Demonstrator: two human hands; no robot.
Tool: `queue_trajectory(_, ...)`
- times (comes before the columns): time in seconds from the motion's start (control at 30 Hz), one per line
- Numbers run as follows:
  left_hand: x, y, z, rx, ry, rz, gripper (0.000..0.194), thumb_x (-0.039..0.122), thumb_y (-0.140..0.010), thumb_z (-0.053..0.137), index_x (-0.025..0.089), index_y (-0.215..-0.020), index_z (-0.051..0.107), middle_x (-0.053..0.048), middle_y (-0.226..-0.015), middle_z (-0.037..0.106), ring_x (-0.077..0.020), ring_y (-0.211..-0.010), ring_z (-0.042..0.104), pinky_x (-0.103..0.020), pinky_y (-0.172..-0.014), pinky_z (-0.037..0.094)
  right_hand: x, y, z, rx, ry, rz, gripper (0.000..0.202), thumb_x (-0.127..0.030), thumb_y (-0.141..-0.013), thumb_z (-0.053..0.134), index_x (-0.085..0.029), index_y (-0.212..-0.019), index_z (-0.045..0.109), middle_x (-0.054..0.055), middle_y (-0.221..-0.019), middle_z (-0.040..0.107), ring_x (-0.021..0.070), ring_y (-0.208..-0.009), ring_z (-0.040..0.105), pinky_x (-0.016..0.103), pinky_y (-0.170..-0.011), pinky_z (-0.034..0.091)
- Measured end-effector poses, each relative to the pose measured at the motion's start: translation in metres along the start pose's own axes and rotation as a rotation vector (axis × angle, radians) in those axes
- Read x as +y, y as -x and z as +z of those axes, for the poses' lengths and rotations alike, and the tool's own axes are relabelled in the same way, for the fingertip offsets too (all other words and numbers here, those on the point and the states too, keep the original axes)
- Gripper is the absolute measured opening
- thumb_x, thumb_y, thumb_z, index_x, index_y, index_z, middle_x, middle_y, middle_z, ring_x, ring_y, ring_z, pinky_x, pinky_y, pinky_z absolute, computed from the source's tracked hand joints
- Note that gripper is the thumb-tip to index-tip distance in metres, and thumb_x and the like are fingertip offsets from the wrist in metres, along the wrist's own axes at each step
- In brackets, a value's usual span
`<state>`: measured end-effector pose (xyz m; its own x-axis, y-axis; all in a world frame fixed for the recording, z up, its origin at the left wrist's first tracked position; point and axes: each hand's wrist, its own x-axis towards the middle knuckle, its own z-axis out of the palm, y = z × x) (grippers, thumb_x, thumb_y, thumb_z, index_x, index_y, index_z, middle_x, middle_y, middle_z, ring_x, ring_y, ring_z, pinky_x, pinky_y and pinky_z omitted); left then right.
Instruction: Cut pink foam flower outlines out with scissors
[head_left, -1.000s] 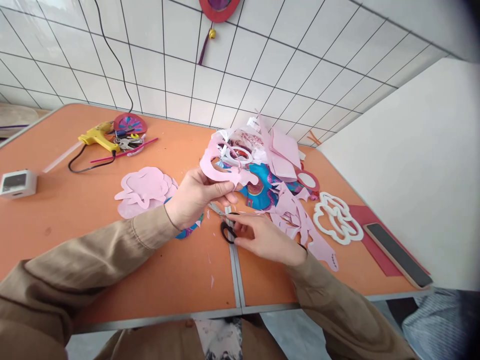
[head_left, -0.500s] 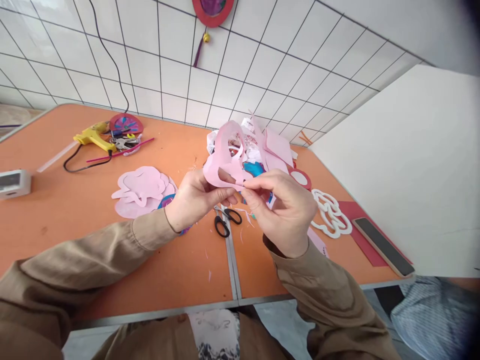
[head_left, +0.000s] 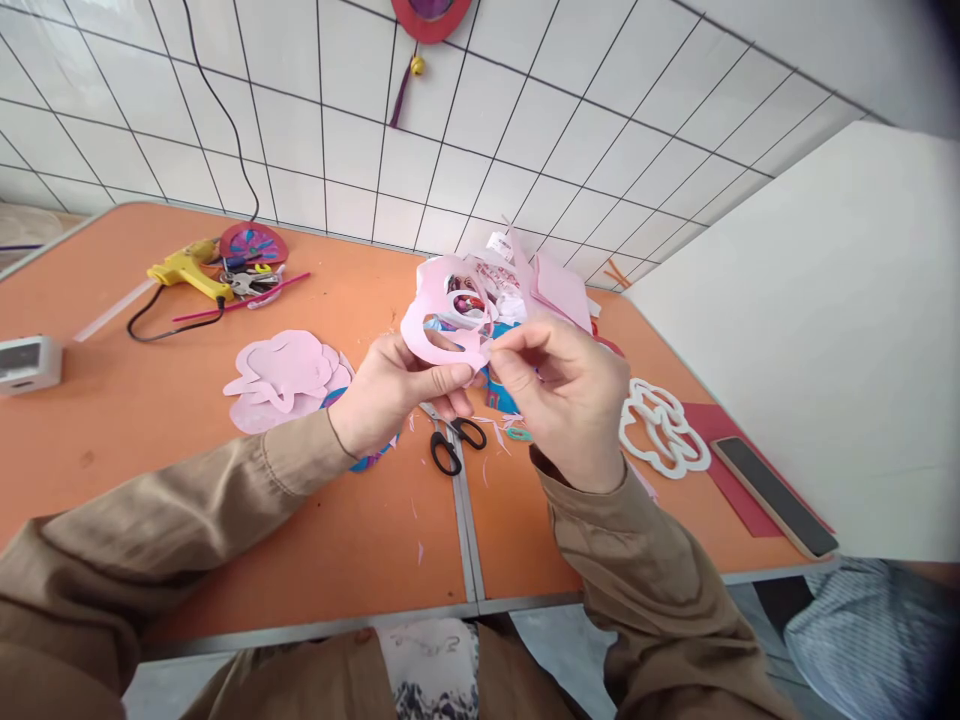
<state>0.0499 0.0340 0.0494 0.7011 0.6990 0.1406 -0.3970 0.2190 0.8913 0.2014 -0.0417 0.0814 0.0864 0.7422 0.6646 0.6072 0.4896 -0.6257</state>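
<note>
My left hand (head_left: 397,390) pinches the lower left edge of a pink paper cut-out (head_left: 424,325) with open loops in it, held above the table. With thumb and forefinger, my right hand (head_left: 574,395) grips the lower right edge of the same cut-out. Below my hands lie scissors (head_left: 448,455) with black handles, their blades partly hidden under my left fingers. Thin pink paper scraps (head_left: 499,437) are scattered beside them. To the left of my left hand is a pile of pink paper shapes (head_left: 281,375), partly over a blue and purple piece (head_left: 367,460).
A yellow glue gun (head_left: 187,270) with a black cord lies at the back left near keys (head_left: 247,284). A white cloud-like outline (head_left: 667,430) and a phone (head_left: 772,495) on red sheets are at the right. Folded pink sheets (head_left: 559,290) stand near the tiled wall.
The pink cut-out has tilted and dropped lower, with its loops now facing more toward me. My right hand has shifted slightly up and left.
</note>
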Motion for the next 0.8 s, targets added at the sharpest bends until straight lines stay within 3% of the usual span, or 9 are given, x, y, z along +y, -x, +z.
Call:
queue_trajectory(0.1,-0.001,-0.002,-0.002,0.014,0.098,-0.054,0.032,0.037,-0.065,0.092,0.013,-0.071,0.072,-0.002,-0.065,0.073,-0.0093,-0.05,0.064,-0.016,-0.044,0.049,0.003,0.001,-0.005,0.003,-0.086,0.125,0.016,-0.023,-0.093,0.063,-0.02,-0.077,0.066,-0.001,-0.07,0.066,0.0125,-0.064,0.061,0.028,-0.059,0.048)
queue_trajectory(0.37,-0.002,-0.004,-0.003,0.0,0.226,-0.106,0.03,0.032,-0.061,0.094,0.014,-0.068,0.071,0.002,-0.064,0.068,-0.005,-0.049,0.06,-0.012,-0.042,0.046,0.009,0.002,0.002,-0.088,-0.144,0.238,0.017,-0.027,-0.091,0.063,-0.02,-0.077,0.069,0.0,-0.074,0.066,0.0139,-0.069,0.06,0.029,-0.062,0.048)
queue_trajectory(0.5,-0.003,-0.003,-0.003,0.011,0.098,-0.11,0.033,0.035,-0.062,0.093,0.013,-0.069,0.069,0.001,-0.063,0.068,-0.0073,-0.047,0.06,-0.016,-0.04,0.046,0.015,-0.001,0.007,-0.101,-0.315,0.384,0.03,-0.037,-0.09,0.067,-0.02,-0.065,0.066,-0.001,-0.064,0.061,0.0109,-0.058,0.052,0.027,-0.052,0.039)
queue_trajectory(0.63,-0.005,-0.003,-0.003,0.011,-0.068,-0.048,0.031,0.034,-0.067,0.091,0.013,-0.068,0.068,0.0,-0.054,0.066,-0.0096,-0.046,0.062,-0.017,-0.043,0.049,0.021,-0.004,0.01,-0.084,-0.478,0.598,0.041,-0.046,-0.079,0.076,-0.018,-0.053,0.059,-0.002,-0.053,0.05,0.0076,-0.049,0.039,0.026,-0.045,0.025)
queue_trajectory(0.8,-0.004,-0.003,-0.003,0.035,-0.135,-0.036,0.03,0.031,-0.063,0.093,0.012,-0.068,0.07,0.001,-0.052,0.065,-0.0085,-0.043,0.059,-0.017,-0.042,0.047,0.021,-0.006,0.015,-0.072,-0.551,0.701,0.033,-0.036,-0.071,0.079,-0.018,-0.051,0.06,-0.005,-0.048,0.042,0.0051,-0.046,0.031,0.025,-0.045,0.02)
